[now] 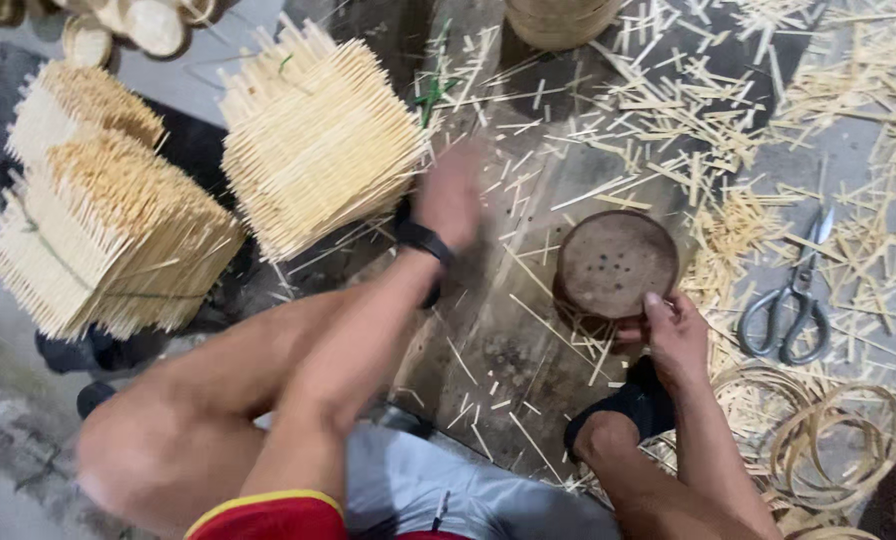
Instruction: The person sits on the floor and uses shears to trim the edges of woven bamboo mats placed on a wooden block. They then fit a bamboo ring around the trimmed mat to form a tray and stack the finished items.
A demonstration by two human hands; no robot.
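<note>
The person sits low over a dark wooden board (508,330) strewn with short bamboo splints (668,110). The right hand (676,335) rests at the near edge of a round brown lid-like disc (615,262) with small holes in its top; its fingers (658,305) are curled together on the disc's rim, thumb on top, so the disc is held in place near the middle of the board. The left hand (450,195), with a black wristband (423,240) on the wrist, is blurred above the board just beside a fanned stack of pale bamboo sticks (313,140); whether its fingers are apart or together cannot be told from the blur, and it is unclear whether it touches the stack. Farther left lie two more tied bundles of sticks (108,235), stacked side by side. To the right of the disc, well apart from the right hand, a pair of grey metal scissors (793,300) lies among the splints, and thin bamboo hoops (828,440) are piled near the right forearm. A woven round basket (558,20) sits at the top edge.
</note>
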